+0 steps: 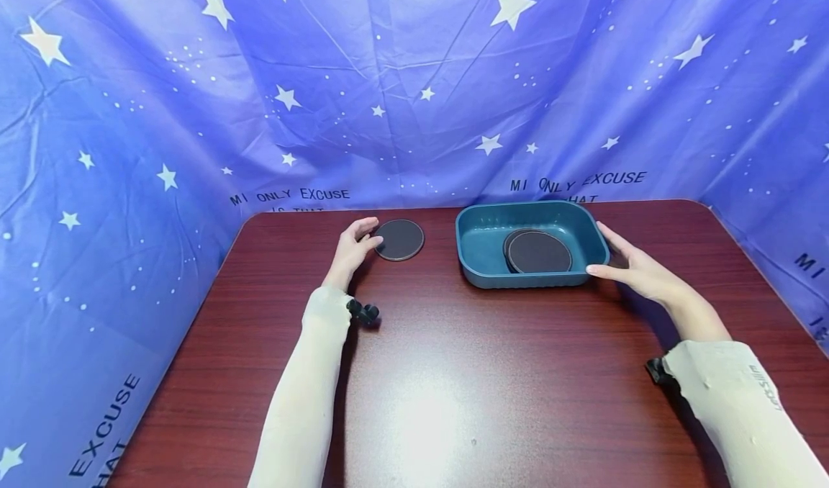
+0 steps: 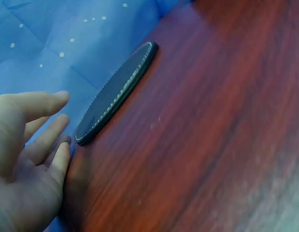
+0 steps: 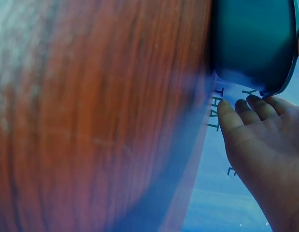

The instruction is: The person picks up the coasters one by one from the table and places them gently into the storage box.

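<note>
A round dark coaster (image 1: 399, 240) with a stitched edge lies flat on the table at the back. Just left of it is my left hand (image 1: 352, 249), its thumb and fingers spread apart at the coaster's near-left edge. The left wrist view shows a small gap between that hand (image 2: 33, 145) and the coaster (image 2: 115, 94). To the right stands a teal rectangular basin (image 1: 527, 280) with several similar coasters (image 1: 539, 251) stacked inside. My right hand (image 1: 637, 265) rests against the basin's right end, thumb at the front corner, extended fingers along the outer side.
A reddish-brown wooden table (image 1: 466, 373) carries everything, with bright glare near its front. Blue-purple cloth (image 1: 401, 63) printed with stars and lettering hangs behind the table and along both sides. The basin stands close to the table's back edge.
</note>
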Demonstrator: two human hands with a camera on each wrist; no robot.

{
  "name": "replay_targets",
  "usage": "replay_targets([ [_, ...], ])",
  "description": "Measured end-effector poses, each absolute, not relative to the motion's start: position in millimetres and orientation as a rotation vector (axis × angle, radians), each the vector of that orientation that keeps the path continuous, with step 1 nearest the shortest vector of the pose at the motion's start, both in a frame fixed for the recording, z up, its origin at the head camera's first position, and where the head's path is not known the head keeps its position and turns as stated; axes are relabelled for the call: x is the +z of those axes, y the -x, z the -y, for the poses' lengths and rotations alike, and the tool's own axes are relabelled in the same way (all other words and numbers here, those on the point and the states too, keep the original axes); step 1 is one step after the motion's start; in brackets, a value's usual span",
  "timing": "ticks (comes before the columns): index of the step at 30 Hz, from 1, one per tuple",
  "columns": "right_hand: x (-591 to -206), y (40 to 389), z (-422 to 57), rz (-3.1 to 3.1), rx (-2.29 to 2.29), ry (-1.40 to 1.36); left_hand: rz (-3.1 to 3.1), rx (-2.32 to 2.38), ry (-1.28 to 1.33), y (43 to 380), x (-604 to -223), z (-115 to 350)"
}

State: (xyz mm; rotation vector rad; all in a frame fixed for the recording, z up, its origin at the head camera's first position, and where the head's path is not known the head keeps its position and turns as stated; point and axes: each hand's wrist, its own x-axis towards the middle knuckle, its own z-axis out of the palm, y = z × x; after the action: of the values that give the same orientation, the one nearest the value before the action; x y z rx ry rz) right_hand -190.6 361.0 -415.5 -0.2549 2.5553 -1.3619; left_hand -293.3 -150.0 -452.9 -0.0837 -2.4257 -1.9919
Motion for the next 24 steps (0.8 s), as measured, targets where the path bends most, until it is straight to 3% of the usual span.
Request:
replay_targets([
  [24, -415, 189, -360, -2.536, -1.383, 0.257, 2.954, -1.310, 0.309, 292, -449, 143],
])
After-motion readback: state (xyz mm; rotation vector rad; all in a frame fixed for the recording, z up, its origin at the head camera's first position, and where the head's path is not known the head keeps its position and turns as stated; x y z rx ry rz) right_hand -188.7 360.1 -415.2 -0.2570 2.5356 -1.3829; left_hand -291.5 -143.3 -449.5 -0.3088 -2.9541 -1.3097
